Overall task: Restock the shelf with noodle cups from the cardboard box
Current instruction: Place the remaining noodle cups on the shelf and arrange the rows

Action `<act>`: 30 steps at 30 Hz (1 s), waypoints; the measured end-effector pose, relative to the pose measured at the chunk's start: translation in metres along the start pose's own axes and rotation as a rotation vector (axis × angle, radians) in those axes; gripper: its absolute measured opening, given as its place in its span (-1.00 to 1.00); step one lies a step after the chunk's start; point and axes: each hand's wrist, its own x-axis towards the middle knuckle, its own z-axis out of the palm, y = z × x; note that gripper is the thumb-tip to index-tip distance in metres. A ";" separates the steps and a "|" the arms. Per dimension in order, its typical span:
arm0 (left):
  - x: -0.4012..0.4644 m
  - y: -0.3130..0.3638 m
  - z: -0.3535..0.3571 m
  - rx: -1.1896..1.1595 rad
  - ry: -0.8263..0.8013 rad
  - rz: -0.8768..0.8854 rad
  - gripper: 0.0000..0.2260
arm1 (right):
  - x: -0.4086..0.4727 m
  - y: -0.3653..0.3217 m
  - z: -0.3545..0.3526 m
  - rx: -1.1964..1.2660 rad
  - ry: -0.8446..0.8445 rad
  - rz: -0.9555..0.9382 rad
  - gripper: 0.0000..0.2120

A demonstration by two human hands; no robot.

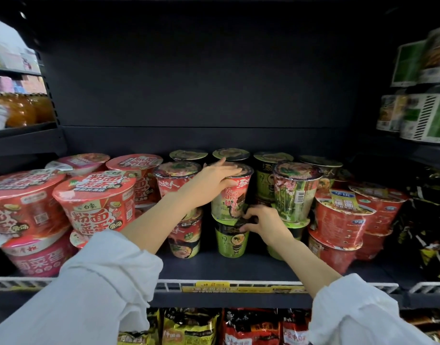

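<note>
A red and white noodle cup (232, 199) stands stacked on a green noodle cup (231, 241) in the middle of the dark shelf (229, 268). My left hand (214, 181) wraps the rim and left side of the red and white cup, fingers lying over its lid. My right hand (261, 221) pinches the black rim of the green cup just under the upper cup's base. More tall cups stand stacked to both sides and behind. The cardboard box is out of view.
Wide red bowl noodles (94, 197) are stacked at the left, red bowls (343, 215) at the right, black and yellow packets (428, 227) at the far right. A white wire rail (169, 286) with a yellow price tag runs along the shelf front. Noodle packets fill the shelf below.
</note>
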 end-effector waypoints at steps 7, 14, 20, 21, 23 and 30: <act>-0.004 -0.003 0.005 -0.068 0.055 0.038 -0.64 | -0.002 -0.005 0.000 -0.260 0.025 -0.063 -0.52; 0.000 0.002 -0.003 0.034 -0.017 0.021 -0.63 | -0.003 -0.023 0.009 -0.041 0.159 0.085 -0.62; 0.012 0.007 -0.006 0.263 -0.059 0.022 -0.51 | 0.013 -0.016 0.001 0.160 0.054 0.197 -0.53; 0.013 0.005 -0.006 0.190 -0.055 0.022 -0.51 | 0.014 -0.015 0.001 0.167 0.039 0.198 -0.53; 0.011 -0.001 -0.006 0.056 -0.059 0.009 -0.53 | 0.015 -0.013 0.000 0.188 0.015 0.195 -0.55; 0.003 -0.005 -0.010 -0.047 -0.079 -0.003 -0.57 | 0.021 -0.004 -0.007 0.309 -0.028 0.206 -0.27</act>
